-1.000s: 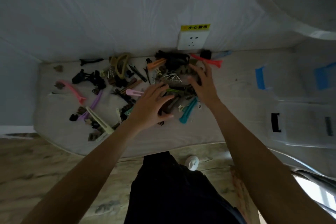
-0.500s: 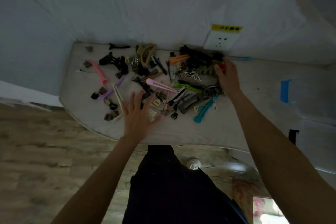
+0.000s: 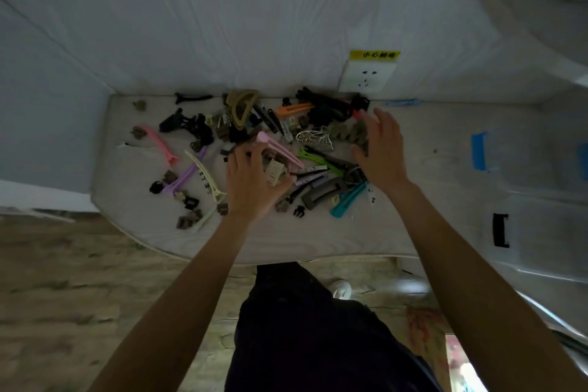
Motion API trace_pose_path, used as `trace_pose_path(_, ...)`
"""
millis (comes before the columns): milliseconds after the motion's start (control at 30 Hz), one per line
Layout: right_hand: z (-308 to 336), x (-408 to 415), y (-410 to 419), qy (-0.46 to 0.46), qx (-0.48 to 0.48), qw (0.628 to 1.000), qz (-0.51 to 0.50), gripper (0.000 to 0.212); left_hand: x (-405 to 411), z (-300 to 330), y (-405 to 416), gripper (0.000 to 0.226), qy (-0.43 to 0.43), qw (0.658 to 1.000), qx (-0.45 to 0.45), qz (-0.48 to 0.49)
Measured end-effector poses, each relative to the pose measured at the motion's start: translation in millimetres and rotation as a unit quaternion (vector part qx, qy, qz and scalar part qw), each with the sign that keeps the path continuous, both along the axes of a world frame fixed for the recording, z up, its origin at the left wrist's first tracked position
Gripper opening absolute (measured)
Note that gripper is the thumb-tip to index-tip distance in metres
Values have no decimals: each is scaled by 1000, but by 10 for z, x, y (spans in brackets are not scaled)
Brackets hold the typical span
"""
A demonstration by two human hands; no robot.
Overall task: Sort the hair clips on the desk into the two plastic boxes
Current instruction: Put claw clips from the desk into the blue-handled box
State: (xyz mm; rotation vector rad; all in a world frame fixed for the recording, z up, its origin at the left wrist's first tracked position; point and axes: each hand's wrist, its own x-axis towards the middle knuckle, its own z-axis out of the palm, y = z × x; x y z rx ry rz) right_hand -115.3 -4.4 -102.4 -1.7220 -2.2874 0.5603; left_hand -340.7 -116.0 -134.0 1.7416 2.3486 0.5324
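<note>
White desk [image 3: 413,232] against the wall, hair clips [image 3: 254,149] heaped along its back edge toward the left corner — the plastic boxes [image 3: 541,216] sit at the right end, so nothing looks sorted yet. Left hand [image 3: 251,181] is down on the pile, fingers curled over a pink clip [image 3: 280,149], probably picking it out. Right hand [image 3: 381,149] hovers spread open by the brown claw clip [image 3: 348,134] — gripping nothing
</note>
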Motion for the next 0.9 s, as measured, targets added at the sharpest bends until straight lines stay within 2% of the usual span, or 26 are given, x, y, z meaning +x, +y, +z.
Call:
trace_pose_path(133, 31, -137, 227, -139, -61, 988, 11, 64, -75, 23, -184, 69, -122, 986, -111, 20)
trace_pose_path(233, 83, -156, 268, -136, -46, 990, -8, 43, -139, 121, -211, 47, -137, 984, -107, 36)
trace_pose_path(300, 160, -124, 236, -54, -42, 997, -30, 38, -207, 237, -225, 40, -148, 987, -49, 43)
trace_pose_path(367, 288, -81, 161, 121, -99, 985, -80, 37, -274, 362, -215, 35, -203, 978, 2, 42)
trace_pose_path(433, 424, -48, 48, 319, -199, 916, -140, 36, -283, 526, -131, 32, -304, 952, 9, 37)
trace_pose_path(467, 493, 10, -19, 382, -231, 879, -166, 34, -219, 615, -30, 33, -358, 933, 6, 24)
trace_pose_path(567, 629, 237, -201, 467, -272, 814, -212, 28, 128, 818, 325, 57, -512, 859, -10, -22)
trace_pose_path(633, 689, 545, -326, 501, -260, 787, -251, 33, 533, 918, 567, 61, -568, 819, -38, -66)
trace_pose_path(700, 787, 998, -415, 479, -189, 803, -300, 36, 1104, 1033, 787, 57, -561, 815, -71, -123)
trace_pose_path(800, 889, 1613, -396, 381, -70, 852, -352, 36, 1888, 1149, 1062, 56, -479, 852, -73, -198)
trace_pose_path(900, 942, 2206, -215, 280, -30, 886, -368, 45, 2634, 1207, 1355, 60, -402, 883, -71, -232)
